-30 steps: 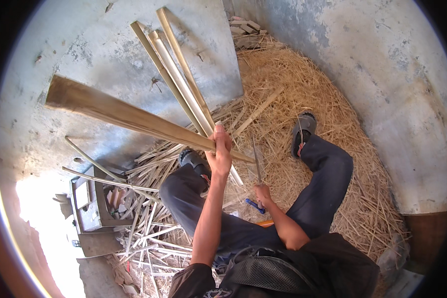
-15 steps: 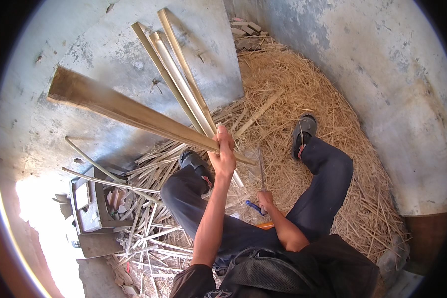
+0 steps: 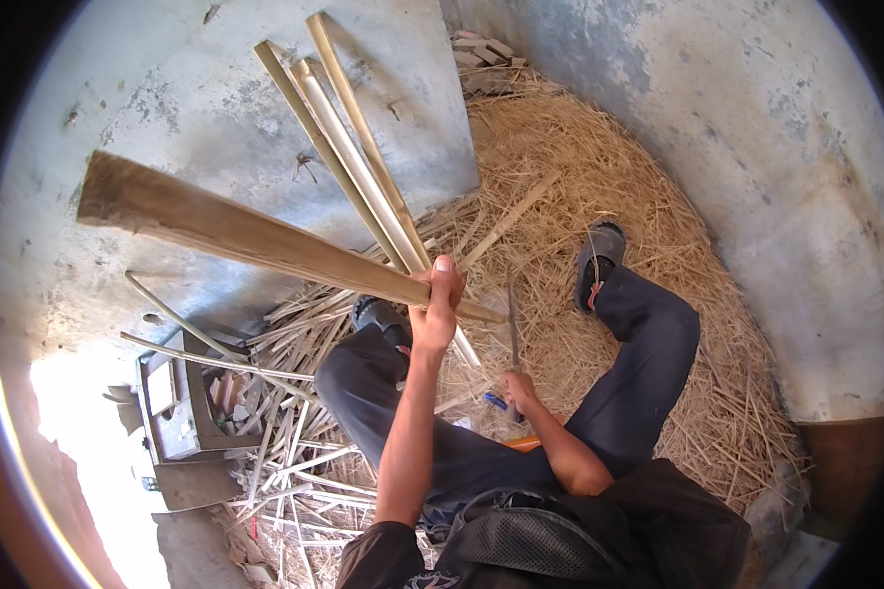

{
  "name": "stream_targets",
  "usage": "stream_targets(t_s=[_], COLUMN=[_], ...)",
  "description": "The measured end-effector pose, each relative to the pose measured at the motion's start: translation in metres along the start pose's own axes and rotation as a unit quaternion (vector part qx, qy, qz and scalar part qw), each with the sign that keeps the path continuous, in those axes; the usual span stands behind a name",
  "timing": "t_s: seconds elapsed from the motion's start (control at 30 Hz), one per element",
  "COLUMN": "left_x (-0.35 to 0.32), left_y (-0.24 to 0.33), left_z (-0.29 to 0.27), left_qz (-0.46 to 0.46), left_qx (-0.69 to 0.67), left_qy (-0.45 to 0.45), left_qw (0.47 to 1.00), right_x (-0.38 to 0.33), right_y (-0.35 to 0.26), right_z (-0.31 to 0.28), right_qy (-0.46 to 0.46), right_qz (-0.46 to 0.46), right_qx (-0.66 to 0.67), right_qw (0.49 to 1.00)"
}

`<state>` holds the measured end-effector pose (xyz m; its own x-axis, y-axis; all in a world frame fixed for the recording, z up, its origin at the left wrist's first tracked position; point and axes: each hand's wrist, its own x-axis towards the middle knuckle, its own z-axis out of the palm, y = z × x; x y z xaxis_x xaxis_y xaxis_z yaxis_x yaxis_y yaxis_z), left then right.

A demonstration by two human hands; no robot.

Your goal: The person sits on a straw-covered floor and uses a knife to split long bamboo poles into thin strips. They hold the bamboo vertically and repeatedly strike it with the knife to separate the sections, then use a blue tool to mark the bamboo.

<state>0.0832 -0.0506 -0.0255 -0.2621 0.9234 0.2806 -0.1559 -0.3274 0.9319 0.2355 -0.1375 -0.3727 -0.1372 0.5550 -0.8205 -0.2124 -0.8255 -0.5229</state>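
The long flat brown bamboo slat (image 3: 265,240) is held up in the air by the left hand (image 3: 437,309), which is closed around its near end, thumb on top. The slat runs from this hand up and to the left, above the grey concrete floor (image 3: 167,98). To do this step well, I think the grip should stay firm near the end and the slat steady, because its far part is long and can swing.

To the right of the slat's held end, the right hand (image 3: 521,388) is low between the knees, closed on a thin dark blade or knife (image 3: 513,324) that points upward. The two hands are apart. In my judgement the blade edge must stay away from the left wrist.

Left of the slat's near end and lower stands a small grey metal box-like stand (image 3: 182,412), with many thin pale split strips (image 3: 295,461) lying around it. Behind the slat, several long pale bamboo sticks (image 3: 349,147) lean across the floor. To the right of the slat lies a heap of dry yellow straw (image 3: 658,196), where the person's foot in a dark sandal (image 3: 599,260) rests. The loose strips underfoot may get in the way.
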Motion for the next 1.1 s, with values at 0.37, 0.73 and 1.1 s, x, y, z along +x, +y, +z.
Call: stream_targets(t_s=[0.37,0.73,1.1], left_x=[0.002,-0.001,-0.002], left_y=[0.008,0.015,0.016], left_z=[-0.029,-0.037,-0.034], left_qz=[0.0,-0.013,-0.004], left_qx=[0.102,-0.005,0.042], left_qy=[-0.176,-0.212,-0.22], left_qw=[0.979,0.977,0.975], right_x=[-0.011,-0.004,-0.006], right_y=[-0.017,-0.042,-0.039], right_z=[0.0,0.014,0.017], right_qy=[-0.05,0.029,0.063], right_qz=[-0.036,-0.166,-0.302], right_qx=[-0.034,-0.045,-0.163], right_qw=[0.998,0.985,0.937])
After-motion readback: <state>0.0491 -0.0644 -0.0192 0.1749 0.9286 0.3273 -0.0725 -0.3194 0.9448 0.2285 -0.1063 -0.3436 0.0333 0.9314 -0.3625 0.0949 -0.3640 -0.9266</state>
